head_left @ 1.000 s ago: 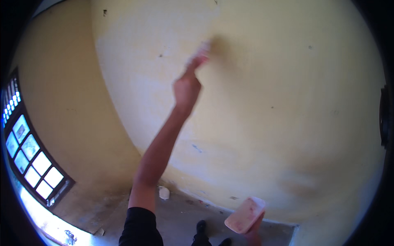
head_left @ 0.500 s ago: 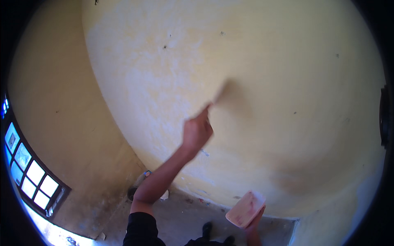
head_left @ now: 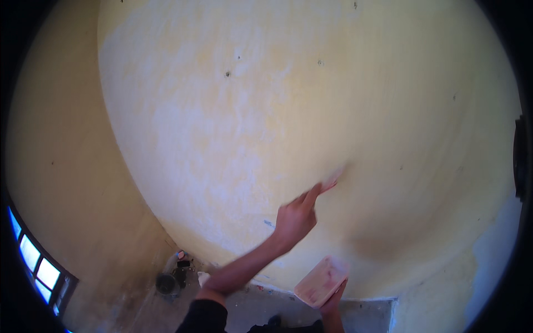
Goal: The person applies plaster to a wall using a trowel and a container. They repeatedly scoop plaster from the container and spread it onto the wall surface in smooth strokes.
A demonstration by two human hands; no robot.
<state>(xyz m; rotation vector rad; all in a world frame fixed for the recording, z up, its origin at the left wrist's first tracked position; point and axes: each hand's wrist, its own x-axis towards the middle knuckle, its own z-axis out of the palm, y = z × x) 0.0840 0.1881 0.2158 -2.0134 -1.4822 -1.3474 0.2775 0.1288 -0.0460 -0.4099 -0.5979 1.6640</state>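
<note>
My left hand (head_left: 298,222) reaches up to the wall (head_left: 355,116), its fingers closed round a small flat tool that looks like a putty knife (head_left: 333,182). The tool points up and to the right, and its tip is at or close to the wall; whether it touches, I cannot tell. Lower down, my right hand (head_left: 334,302) grips a shallow rectangular tub (head_left: 322,281), pale pink with reddish smears. The tub is tilted in front of the wall's foot. Whitish patches (head_left: 183,127) cover much of the yellowish wall to the left of the tool.
A dark bucket (head_left: 167,284) and small items stand in the corner at lower left, a white object (head_left: 203,277) near my forearm. Beyond them is a window (head_left: 40,266) in the side wall. Several small holes (head_left: 227,74) mark the wall. Grey floor (head_left: 250,311) runs below.
My left hand has moved right and down along the wall with the tool. My right hand still holds the tub. The view has shifted, bringing the bucket in the corner into fuller sight.
</note>
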